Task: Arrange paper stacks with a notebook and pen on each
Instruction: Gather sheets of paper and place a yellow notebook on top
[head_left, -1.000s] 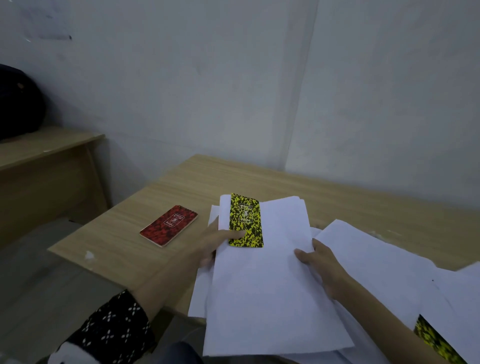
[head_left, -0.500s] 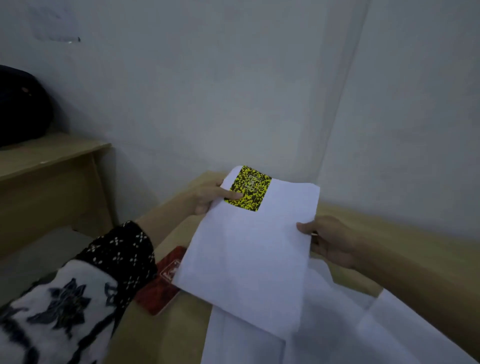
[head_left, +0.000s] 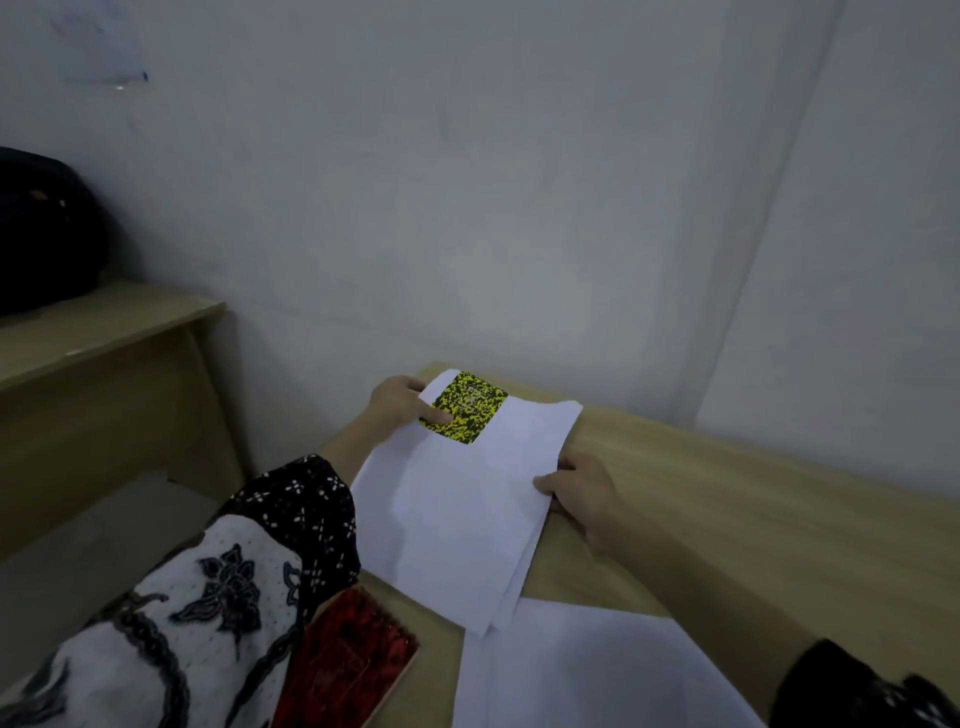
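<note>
Paper stack (head_left: 457, 499) held over the far left corner of the desk (head_left: 727, 499), long axis running away from the viewer, far end reaching close to the desk's back edge by the wall (head_left: 467, 208). Near corner of stack overlapping loose white sheets (head_left: 597, 670) lying at the desk's near edge. Sheet edges along the stack's right side fanned, not flush.

Yellow-and-black speckled notebook (head_left: 467, 408) lying on the stack's far left corner, tilted with the stack. No pen visible on it.

Left hand (head_left: 400, 408) at the stack's far left edge, just past the desk's left edge: grip pinching, thumb pressed on the notebook cover, fingers hidden beneath the paper. Right hand (head_left: 582, 491) at the stack's right edge: grip pinching the paper, thumb on top, fingers curled under.

Red spiral notebook (head_left: 348, 665) flat at the near left desk edge, partly hidden by the patterned left sleeve (head_left: 234, 597), apart from the held stack.

Open desk surface: broad bare strip to the right of the stack, running along the wall. Left of the desk, a gap of floor (head_left: 93, 545), then a second lower wooden desk (head_left: 93, 332) carrying a dark bag (head_left: 41, 234).

Whether stack underside touches the desk: cannot tell.
</note>
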